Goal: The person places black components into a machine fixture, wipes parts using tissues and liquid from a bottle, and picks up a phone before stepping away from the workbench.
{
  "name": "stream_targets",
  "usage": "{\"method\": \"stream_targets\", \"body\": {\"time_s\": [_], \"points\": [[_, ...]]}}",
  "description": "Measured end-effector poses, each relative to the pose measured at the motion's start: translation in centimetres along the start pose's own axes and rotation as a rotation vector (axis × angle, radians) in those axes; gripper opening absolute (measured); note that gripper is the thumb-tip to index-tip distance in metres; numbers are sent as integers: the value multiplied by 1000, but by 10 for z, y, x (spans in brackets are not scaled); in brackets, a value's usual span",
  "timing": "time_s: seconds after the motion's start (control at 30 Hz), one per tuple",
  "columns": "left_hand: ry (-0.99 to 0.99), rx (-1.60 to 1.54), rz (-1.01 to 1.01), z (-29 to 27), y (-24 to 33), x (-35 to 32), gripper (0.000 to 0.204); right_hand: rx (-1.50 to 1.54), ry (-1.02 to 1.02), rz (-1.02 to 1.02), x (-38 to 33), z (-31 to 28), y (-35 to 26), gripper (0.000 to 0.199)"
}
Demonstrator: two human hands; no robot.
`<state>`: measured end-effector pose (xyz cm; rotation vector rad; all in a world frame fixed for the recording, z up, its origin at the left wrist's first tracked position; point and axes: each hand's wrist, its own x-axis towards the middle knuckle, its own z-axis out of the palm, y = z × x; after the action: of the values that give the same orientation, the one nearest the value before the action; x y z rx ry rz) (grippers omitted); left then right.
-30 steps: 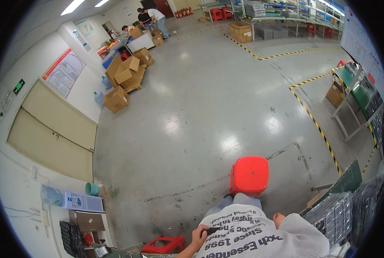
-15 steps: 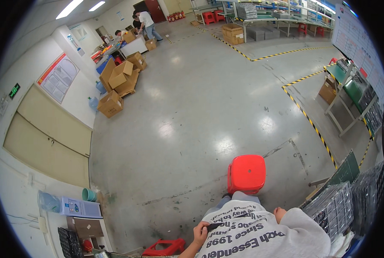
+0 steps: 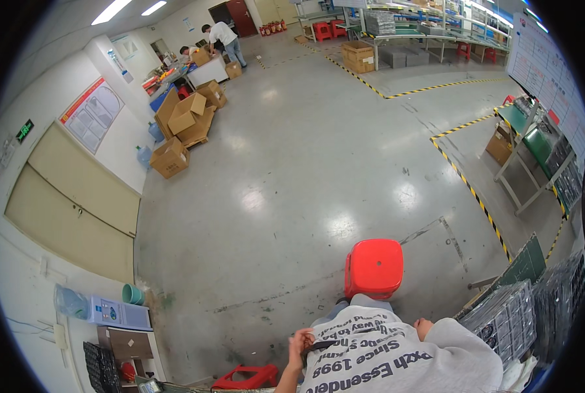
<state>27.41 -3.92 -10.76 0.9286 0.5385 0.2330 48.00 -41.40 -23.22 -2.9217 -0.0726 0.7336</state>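
Note:
My left hand (image 3: 301,342) is raised in front of the grey printed sweatshirt (image 3: 377,350), its fingers loosely bent and apart. Just beside it a black strap-like piece (image 3: 322,346) lies against the cloth, and the hand does not appear to grip it. My right hand (image 3: 424,327) rests at the far side of the sweatshirt, mostly covered by the sleeve, so how its fingers are set is hidden. Directly in front of my legs stands a red plastic stool (image 3: 374,267).
Stacked black trays (image 3: 499,318) crowd the right side, by a green board (image 3: 522,268). Another red stool (image 3: 245,377) sits at lower left, near a water dispenser (image 3: 119,313). Cardboard boxes (image 3: 169,157) line the left wall. A person (image 3: 224,42) bends over a far table.
My left hand has loosened from the black strap-like piece and its fingers have spread. My right hand stays in place. The view has shifted slightly.

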Motion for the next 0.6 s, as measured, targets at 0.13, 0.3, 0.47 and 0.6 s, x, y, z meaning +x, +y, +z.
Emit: {"method": "stream_targets", "body": {"time_s": [0.13, 0.3, 0.47, 0.6], "points": [[281, 404, -141, -51, -41, 6, 47, -13, 27, 24, 9, 19, 8, 36], [228, 708, -139, -128, -110, -28, 41, 1, 106, 41, 16, 43, 19, 29], [151, 702, -376, -118, -94, -59, 36, -6, 84, 54, 14, 35, 16, 30], [148, 762, -391, -98, -67, -62, 34, -11, 51, 54, 18, 37, 19, 30]]}}
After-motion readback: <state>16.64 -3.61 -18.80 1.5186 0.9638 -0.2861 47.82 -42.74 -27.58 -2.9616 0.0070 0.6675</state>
